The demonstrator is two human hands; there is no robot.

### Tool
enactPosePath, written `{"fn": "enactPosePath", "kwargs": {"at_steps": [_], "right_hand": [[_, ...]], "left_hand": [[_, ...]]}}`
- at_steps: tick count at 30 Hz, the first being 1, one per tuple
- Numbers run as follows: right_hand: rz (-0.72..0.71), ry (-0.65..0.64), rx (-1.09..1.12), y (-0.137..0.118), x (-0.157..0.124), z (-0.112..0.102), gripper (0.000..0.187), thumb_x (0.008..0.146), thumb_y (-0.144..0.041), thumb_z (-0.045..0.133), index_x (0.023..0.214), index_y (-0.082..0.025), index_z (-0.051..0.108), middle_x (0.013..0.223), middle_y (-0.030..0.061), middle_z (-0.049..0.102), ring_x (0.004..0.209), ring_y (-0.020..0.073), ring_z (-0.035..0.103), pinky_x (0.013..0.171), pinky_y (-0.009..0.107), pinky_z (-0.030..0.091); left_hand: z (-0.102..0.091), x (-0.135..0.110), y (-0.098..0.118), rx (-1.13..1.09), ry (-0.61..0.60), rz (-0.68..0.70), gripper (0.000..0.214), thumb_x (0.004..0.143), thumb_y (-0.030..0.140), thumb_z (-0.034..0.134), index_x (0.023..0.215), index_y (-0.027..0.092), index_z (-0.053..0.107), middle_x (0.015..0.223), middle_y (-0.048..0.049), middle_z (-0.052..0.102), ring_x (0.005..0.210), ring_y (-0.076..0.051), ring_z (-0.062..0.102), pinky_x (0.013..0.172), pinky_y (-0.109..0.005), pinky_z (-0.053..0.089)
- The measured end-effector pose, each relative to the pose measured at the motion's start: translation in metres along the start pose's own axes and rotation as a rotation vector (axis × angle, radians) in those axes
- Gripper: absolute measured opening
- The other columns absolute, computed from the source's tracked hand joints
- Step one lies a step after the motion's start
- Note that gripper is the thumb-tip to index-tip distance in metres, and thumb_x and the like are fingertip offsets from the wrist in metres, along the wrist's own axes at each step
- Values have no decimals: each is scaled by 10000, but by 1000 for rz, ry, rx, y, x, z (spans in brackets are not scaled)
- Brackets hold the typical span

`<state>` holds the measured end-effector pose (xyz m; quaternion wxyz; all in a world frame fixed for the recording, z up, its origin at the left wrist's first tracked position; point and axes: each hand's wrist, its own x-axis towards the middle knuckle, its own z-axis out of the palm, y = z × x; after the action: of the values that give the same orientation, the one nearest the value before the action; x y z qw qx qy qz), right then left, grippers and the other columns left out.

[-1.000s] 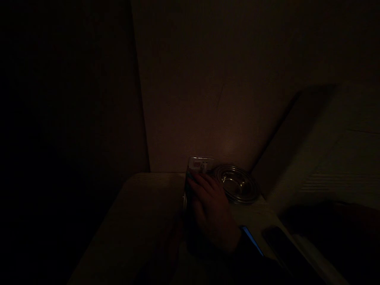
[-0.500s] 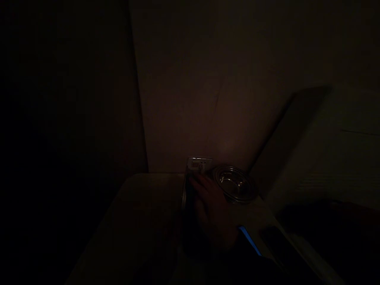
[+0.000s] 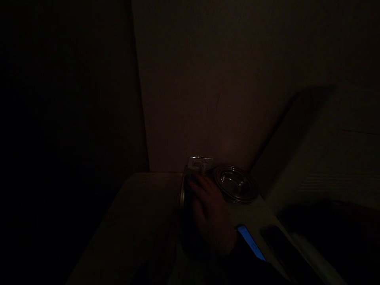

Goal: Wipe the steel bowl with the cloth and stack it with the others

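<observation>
The picture is very dark. My right hand point(image 3: 209, 211) reaches in from the lower right in a dark sleeve. Its fingers are pressed together over a dark thing with a thin shiny curved edge point(image 3: 181, 194), which I cannot name. Just above the fingertips shows a small pale label or packet point(image 3: 200, 162). A steel bowl point(image 3: 236, 184) stands to the right of the hand, close to it. All of this is on a pale table point(image 3: 142, 206). My left hand does not show.
A glowing blue strip point(image 3: 249, 242) lies by my wrist, and a dark flat slab like a phone point(image 3: 282, 249) lies to its right. Behind the table is a wall with a corner at the left. A large pale slanted surface point(image 3: 326, 158) rises at the right.
The hand has barely moved. The shiny curved edge under it shows a little further left than before. The blue strip by the wrist is more exposed.
</observation>
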<state>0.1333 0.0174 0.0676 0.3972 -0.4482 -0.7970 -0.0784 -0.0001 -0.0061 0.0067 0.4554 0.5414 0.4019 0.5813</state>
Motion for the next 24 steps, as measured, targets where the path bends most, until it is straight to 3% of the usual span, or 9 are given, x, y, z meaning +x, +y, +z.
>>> {"fn": "enactPosePath", "kwargs": {"at_steps": [3, 8, 13, 18, 24], "right_hand": [[20, 27, 4, -1, -1, 4, 444, 868, -120, 380, 1287, -157, 523, 1368, 94, 512, 1285, 244, 429, 1018, 476, 427], [-127, 52, -85, -13, -44, 14, 499, 854, -106, 416, 1349, -142, 464, 1431, 120, 430, 1373, 311, 276, 987, 533, 438], [-176, 124, -137, -8, -71, 26, 456, 870, -151, 424, 1321, -144, 496, 1438, 130, 414, 1362, 343, 294, 939, 533, 483], [-156, 160, -172, -4, -80, 35, 378, 872, -138, 443, 1225, -158, 575, 1418, 111, 445, 1364, 313, 308, 936, 465, 510], [-129, 173, -196, -9, -87, 38, 366, 867, -117, 457, 1204, -169, 589, 1356, 108, 518, 1359, 299, 326, 926, 467, 522]], "left_hand": [[-1, -1, 1, 3, 3, -7, 315, 904, 355, 519, 1154, 170, 572, 1174, -86, 584, 986, -200, 594, 838, -401, 509], [-1, -2, 1, 6, 14, -21, 309, 908, 352, 513, 1156, 178, 572, 1186, -89, 580, 997, -197, 591, 851, -404, 504], [1, -2, 2, 5, 15, -24, 300, 907, 359, 512, 1137, 179, 584, 1178, -87, 588, 997, -195, 592, 860, -403, 499], [1, -2, 5, 19, 37, -19, 300, 909, 357, 509, 1139, 180, 582, 1179, -85, 585, 990, -196, 592, 849, -397, 505], [2, -5, 2, 40, 58, -26, 308, 907, 367, 512, 1128, 166, 586, 1151, -83, 599, 973, -194, 601, 839, -398, 508]]}}
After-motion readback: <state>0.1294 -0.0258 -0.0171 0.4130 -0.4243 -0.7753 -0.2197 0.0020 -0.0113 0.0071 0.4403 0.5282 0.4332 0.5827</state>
